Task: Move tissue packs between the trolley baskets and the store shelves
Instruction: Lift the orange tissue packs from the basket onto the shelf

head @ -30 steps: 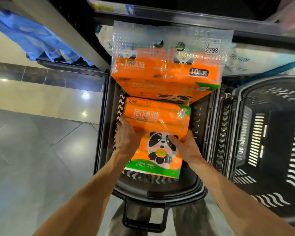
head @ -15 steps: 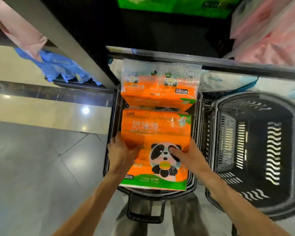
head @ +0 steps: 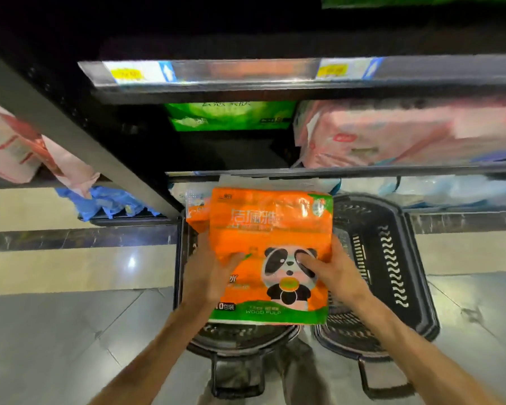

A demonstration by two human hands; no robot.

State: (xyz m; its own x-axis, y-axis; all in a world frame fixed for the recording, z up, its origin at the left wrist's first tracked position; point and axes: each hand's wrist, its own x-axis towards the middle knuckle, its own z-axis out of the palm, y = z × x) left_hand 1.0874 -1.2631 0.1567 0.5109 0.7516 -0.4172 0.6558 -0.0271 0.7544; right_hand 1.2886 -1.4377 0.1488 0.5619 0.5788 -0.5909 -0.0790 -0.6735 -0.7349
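Gripping the orange tissue pack at its two side edges, the left hand and right hand hold it above the left basket. Its long axis points away from the person, toward the dark shelf gap beyond and above; both hands sit equally near.

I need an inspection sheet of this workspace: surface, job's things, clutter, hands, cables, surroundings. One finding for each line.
Surface: shiny tiled floor; no table.
Job's things: orange panda tissue pack held above the left basket; second orange pack partly hidden behind it; right basket shows nothing inside.
Clutter: nothing seen.
Hands: left hand grips the pack's left edge; right hand grips its right side, thumb on the panda face.
Cables: nothing seen.
Surroundings: store shelves with yellow price labels, green pack, pink packs, blue packs lower left.
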